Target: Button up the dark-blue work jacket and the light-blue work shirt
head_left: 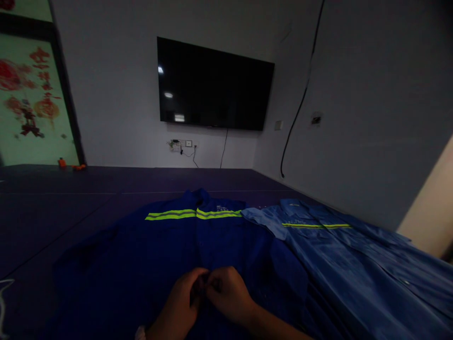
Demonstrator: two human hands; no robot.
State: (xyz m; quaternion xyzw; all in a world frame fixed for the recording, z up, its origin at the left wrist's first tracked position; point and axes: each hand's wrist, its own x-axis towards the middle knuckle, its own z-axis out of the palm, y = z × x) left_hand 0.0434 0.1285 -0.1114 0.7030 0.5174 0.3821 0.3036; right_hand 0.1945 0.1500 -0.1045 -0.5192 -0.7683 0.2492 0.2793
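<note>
A dark blue work jacket with a yellow reflective stripe across its chest lies spread flat on a dark purple surface. My left hand and my right hand meet over the jacket's front opening near the lower middle. Both have their fingers pinched together on the jacket's front edge. What exactly sits between the fingertips is too dark to make out. A lighter blue work jacket with a similar stripe lies to the right, partly overlapping the dark one.
A black wall-mounted screen hangs ahead, with sockets and cables below it. A dark cable runs down the right wall. Small orange objects lie at the far left edge, below a window with red decorations.
</note>
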